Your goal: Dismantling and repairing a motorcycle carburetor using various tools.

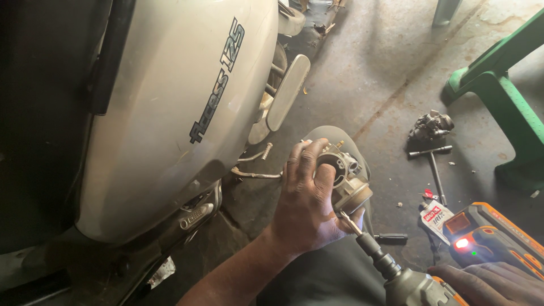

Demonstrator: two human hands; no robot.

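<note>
My left hand point(306, 198) grips a small metal carburettor point(347, 177) over my knee, fingers wrapped around its round mouth. My right hand point(490, 283) sits at the bottom right corner, closed around the grey and orange body of a power screwdriver point(416, 286). The tool's bit point(350, 222) touches the underside of the carburettor. Only the top of the right hand shows.
A silver scooter body panel point(170, 113) fills the left, with a footrest point(288, 90) and loose cables point(255, 170) beside it. On the concrete floor lie a second carburettor point(430, 126), a T-handle wrench point(435, 167), a small sachet point(435, 218), an orange and black device with a lit red light point(487, 238) and a green stand point(504, 96).
</note>
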